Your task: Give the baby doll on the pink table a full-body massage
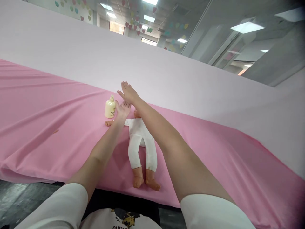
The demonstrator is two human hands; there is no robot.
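My left hand is palm up with its fingers spread, just right of a cream pump bottle with dark print. Above it my right hand is stretched out flat, fingers extended, over the left fingertips; whether the two touch I cannot tell. Neither hand holds anything visible. Below them a baby doll with a white cloth body lies on its back, feet toward me. My hands and right forearm hide most of its head and one arm. Its other hand shows beyond my left forearm, near the bottle.
A pink cloth with loose folds covers the table. Behind it rises a white wall, topped by glass panels with heart stickers. Dark floor shows at the lower left, past the table's front edge.
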